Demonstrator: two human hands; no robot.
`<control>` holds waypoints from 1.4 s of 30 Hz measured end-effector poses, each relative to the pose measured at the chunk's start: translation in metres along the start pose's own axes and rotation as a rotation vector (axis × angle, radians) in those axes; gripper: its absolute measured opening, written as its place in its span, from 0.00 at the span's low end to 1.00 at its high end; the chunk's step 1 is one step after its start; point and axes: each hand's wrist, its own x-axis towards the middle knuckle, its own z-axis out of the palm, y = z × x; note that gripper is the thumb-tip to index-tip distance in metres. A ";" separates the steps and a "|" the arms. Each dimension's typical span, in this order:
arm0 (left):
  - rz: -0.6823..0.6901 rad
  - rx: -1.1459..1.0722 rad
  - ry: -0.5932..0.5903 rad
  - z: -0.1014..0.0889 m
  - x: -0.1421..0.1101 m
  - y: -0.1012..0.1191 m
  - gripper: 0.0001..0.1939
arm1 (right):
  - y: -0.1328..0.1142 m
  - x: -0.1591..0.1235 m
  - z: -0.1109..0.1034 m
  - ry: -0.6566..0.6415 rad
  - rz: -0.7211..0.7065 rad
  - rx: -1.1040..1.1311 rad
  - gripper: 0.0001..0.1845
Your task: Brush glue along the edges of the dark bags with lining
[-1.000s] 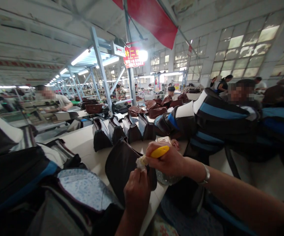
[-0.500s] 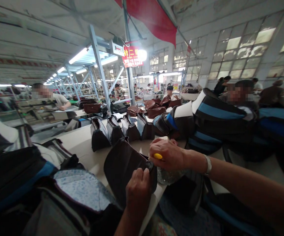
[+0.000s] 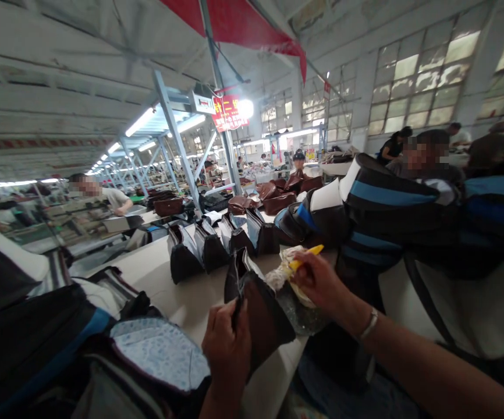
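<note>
A pale table (image 3: 164, 294) is running under my left hand (image 3: 227, 340) and right hand (image 3: 317, 282), as I am following from a distance. Black bags with blue bands (image 3: 394, 196) are lying heaped beyond and to the right of my right fingers. Four dark pouches (image 3: 213, 251) are standing in a row past my left fingertips, mouths open and pale inside; further contents I am not making out. Between the two sets of fingers, a dark brown pouch (image 3: 265, 317) is tilting, its mouth gaping on a light lining (image 3: 255, 269), its near edge pinched between left thumb and fingers. A clear container (image 3: 306, 323) is sitting just below my right fingers, whitish matter (image 3: 292, 253) showing at its top. Those fingers are closing around a yellow-handled brush (image 3: 315, 251), its white, clotted head reaching close to the pouch's rim; whether they are touching, I cannot tell.
</note>
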 end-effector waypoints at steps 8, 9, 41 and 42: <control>-0.278 0.193 -0.016 -0.009 -0.005 -0.011 0.06 | 0.074 -0.032 0.010 -0.130 0.178 0.240 0.17; -0.215 0.203 -0.038 -0.012 -0.006 -0.014 0.07 | 0.077 -0.036 0.013 -0.146 0.187 0.266 0.17; -0.912 -0.453 -0.328 -0.017 0.009 -0.003 0.29 | 0.035 -0.029 0.029 -0.025 0.056 0.161 0.10; -0.897 -0.436 -0.322 -0.017 0.008 -0.003 0.28 | 0.033 -0.021 0.032 0.000 -0.007 0.092 0.11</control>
